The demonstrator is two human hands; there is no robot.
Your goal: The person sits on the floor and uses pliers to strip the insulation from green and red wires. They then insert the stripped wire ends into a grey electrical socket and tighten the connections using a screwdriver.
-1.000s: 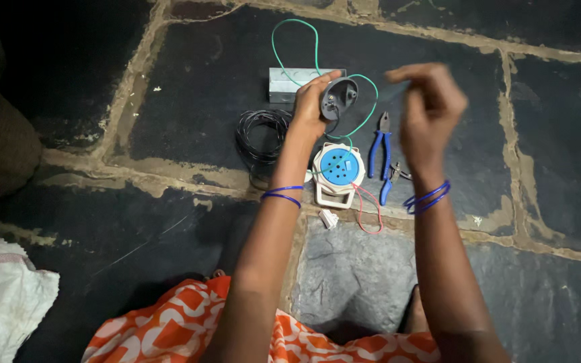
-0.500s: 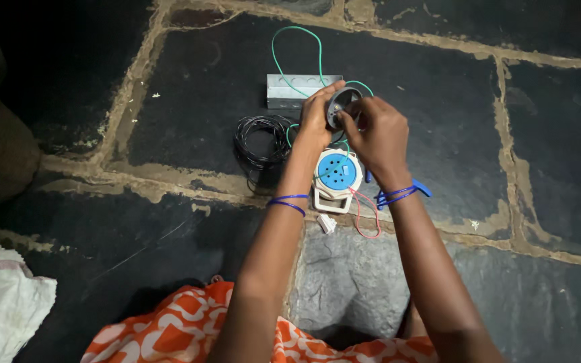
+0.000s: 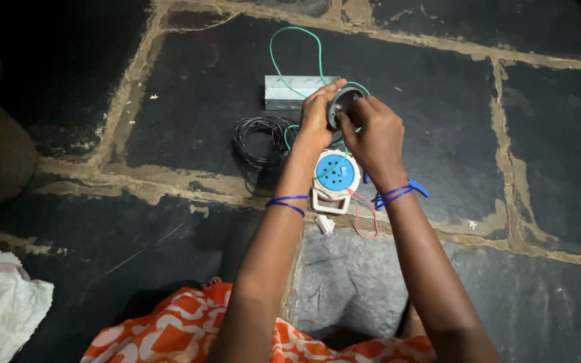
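A round grey fitting (image 3: 341, 105) was gripped by both the left hand (image 3: 315, 121) and right hand (image 3: 376, 138) above a grey metal box (image 3: 290, 92) crossed by a green wire (image 3: 284, 64).

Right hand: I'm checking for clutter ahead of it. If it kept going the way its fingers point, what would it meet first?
The right hand points up-left, already at the round dark part; beyond, probably the left hand.
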